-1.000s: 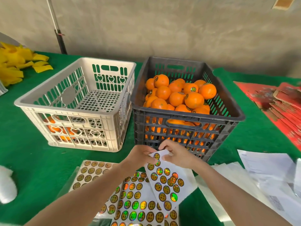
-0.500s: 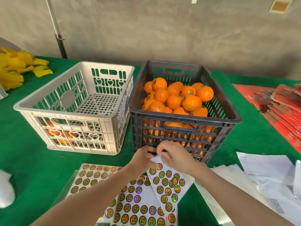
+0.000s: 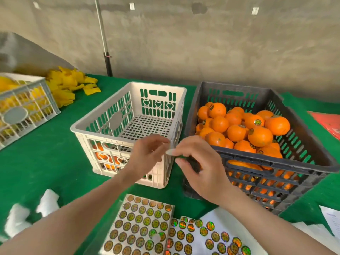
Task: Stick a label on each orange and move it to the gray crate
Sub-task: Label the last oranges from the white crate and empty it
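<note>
Right hand [image 3: 198, 168] grip on label [image 3: 170, 151], at near-left corner of gray crate [image 3: 294, 163]

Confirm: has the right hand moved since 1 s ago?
Yes. The right hand has risen from the sticker sheets at the foot of the gray crate to the crate's front-left corner, near rim level.

The full crate [image 3: 294, 163] stands on the table [image 3: 46, 162] with oranges [image 3: 237, 132] heaped in it. A second crate [image 3: 101, 133] stands just to its left, perhaps touching it. Sticker sheets [image 3: 143, 227] lie in front of it to the left. A third crate [image 3: 22, 111] stands far to its left, and scraps [image 3: 68, 89] are heaped behind that one. Papers [image 3: 329, 219] lie at its front right.
</note>
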`<state>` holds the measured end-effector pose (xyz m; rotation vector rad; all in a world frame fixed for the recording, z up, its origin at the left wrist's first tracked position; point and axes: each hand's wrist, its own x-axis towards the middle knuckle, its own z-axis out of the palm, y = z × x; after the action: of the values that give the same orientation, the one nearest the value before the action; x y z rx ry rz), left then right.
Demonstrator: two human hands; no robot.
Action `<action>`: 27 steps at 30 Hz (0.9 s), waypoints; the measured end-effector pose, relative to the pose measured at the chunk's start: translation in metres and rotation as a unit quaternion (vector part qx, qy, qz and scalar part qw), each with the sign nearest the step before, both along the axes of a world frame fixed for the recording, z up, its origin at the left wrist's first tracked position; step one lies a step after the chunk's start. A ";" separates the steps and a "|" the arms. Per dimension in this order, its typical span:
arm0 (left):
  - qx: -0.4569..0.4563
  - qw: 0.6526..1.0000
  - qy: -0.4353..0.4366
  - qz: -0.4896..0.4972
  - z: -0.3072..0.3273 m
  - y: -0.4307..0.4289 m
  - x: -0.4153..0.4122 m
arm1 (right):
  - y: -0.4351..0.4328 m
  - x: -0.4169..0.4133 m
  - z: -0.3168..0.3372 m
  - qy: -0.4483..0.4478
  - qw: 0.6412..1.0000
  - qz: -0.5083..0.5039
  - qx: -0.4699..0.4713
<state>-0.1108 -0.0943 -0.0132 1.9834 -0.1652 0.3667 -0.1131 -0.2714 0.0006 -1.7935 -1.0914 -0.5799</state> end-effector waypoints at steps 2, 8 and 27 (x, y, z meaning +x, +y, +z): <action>-0.066 0.998 0.015 0.020 0.019 0.032 0.011 | 0.032 0.018 0.013 -0.022 1.000 -0.015 -0.007; 0.026 0.984 0.098 0.147 0.038 0.139 0.072 | 0.138 0.086 0.016 0.113 0.977 -0.077 -0.162; 0.555 0.697 0.453 -0.037 -0.045 0.195 0.169 | 0.170 0.139 -0.037 0.265 0.939 -0.126 -0.181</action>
<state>0.0578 0.1009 -0.0578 3.0620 0.2481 -1.0646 0.0259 -0.1010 -0.0364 -2.2544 -0.6223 -0.0163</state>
